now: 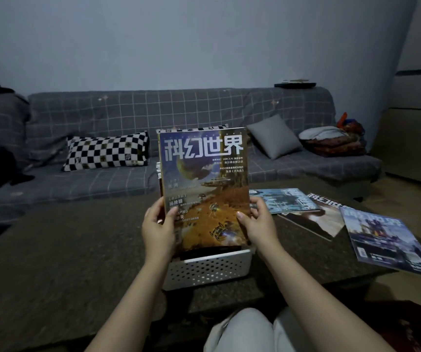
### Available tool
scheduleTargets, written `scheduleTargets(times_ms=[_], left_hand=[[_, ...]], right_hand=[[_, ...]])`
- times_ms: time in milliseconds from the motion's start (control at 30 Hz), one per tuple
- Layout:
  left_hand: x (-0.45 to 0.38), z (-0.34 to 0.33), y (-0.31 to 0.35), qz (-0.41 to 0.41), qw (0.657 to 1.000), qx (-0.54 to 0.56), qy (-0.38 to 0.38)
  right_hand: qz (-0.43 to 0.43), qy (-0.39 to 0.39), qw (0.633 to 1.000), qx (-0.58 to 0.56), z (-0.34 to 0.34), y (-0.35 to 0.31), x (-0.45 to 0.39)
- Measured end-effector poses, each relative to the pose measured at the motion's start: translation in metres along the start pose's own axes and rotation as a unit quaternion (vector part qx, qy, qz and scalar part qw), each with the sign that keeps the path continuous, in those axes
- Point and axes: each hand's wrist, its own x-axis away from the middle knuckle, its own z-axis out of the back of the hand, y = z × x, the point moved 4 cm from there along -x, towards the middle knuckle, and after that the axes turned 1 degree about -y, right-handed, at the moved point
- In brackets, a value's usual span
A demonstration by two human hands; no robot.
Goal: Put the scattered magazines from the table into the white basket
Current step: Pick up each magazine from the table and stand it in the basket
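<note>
At frame centre, my left grip [159, 224] and right grip [257, 219] clasp an upright magazine [204, 184] above the white basket [208, 270]; lowered crooked, it could snag the rim.

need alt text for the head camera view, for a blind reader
Both hands, left hand and right hand, hold a stack of magazines upright in a white basket on a dark table. Three more magazines lie to the right.
</note>
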Motion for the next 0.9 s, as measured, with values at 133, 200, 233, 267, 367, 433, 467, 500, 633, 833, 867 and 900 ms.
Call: scheduleTargets(times_ms=[133, 200, 233, 267, 367, 433, 467, 500, 633, 833, 867, 900], left_hand=[[0.008, 0.004, -0.011, -0.04, 0.996, -0.066, 0.053], [0.014, 0.005, -0.014, -0.073, 0.991, -0.1, 0.06], [0.017, 0.005, -0.016, -0.081, 0.989, -0.109, 0.063], [0.018, 0.006, -0.018, -0.084, 0.987, -0.117, 0.068], [0.021, 0.007, -0.025, -0.08, 0.984, -0.141, 0.076], [0.025, 0.007, -0.03, -0.078, 0.984, -0.146, 0.07], [0.026, 0.007, -0.031, -0.077, 0.984, -0.147, 0.068], [0.027, 0.007, -0.032, -0.077, 0.983, -0.149, 0.068], [0.027, 0.007, -0.032, -0.072, 0.983, -0.155, 0.072], [0.025, 0.009, -0.033, -0.06, 0.984, -0.14, 0.088], [0.025, 0.01, -0.034, -0.053, 0.985, -0.136, 0.09], [0.024, 0.011, -0.034, -0.044, 0.986, -0.132, 0.094]], right_hand=[[-0.023, 0.026, 0.999, 0.018, -0.01, 0.02, -0.007], [-0.027, 0.049, 0.998, 0.038, -0.012, 0.03, -0.008], [-0.028, 0.061, 0.996, 0.051, -0.013, 0.034, -0.008], [-0.031, 0.074, 0.995, 0.067, -0.013, 0.037, -0.007], [-0.028, 0.109, 0.987, 0.113, -0.013, 0.042, -0.007], [-0.021, 0.121, 0.982, 0.141, -0.015, 0.044, -0.005], [-0.017, 0.123, 0.981, 0.149, -0.015, 0.044, -0.005], [-0.013, 0.122, 0.981, 0.153, -0.016, 0.045, -0.005], [-0.003, 0.109, 0.981, 0.159, -0.016, 0.045, -0.005], [-0.008, 0.094, 0.985, 0.144, -0.018, 0.049, -0.004], [-0.006, 0.093, 0.985, 0.143, -0.019, 0.049, -0.004], [-0.003, 0.092, 0.985, 0.143, -0.019, 0.049, -0.004]])
